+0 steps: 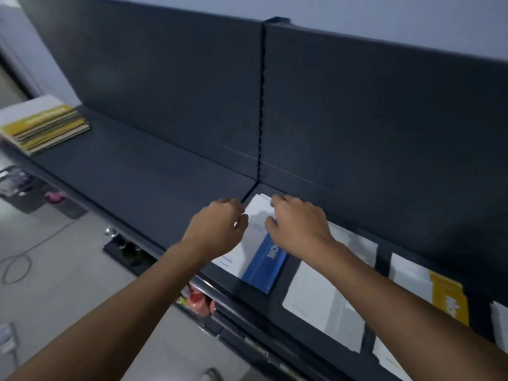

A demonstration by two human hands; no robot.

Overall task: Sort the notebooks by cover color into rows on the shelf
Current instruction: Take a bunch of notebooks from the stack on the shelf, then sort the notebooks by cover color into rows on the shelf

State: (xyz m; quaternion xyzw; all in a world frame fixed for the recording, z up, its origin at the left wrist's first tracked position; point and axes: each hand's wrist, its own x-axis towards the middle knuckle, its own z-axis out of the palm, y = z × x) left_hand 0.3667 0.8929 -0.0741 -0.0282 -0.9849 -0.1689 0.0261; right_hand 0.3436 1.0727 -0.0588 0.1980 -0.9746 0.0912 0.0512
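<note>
A white notebook with a blue band (264,264) lies on the dark shelf (154,171), on top of a small pile just right of the shelf's seam. My left hand (217,226) has curled fingers at the pile's left edge. My right hand (298,224) rests on its upper right part, fingers bent over the cover. How firmly either hand grips it is hidden. At the shelf's far left end sits a stack of yellow-banded notebooks (45,127). To the right lie a white notebook (321,303) and a yellow-banded notebook (428,287).
The shelf's tall dark back panel (357,119) rises behind everything. Below the front edge, a lower shelf holds red packets (198,301). A cable (22,259) and dark items lie on the pale floor at left. More white notebooks (499,323) reach the right edge.
</note>
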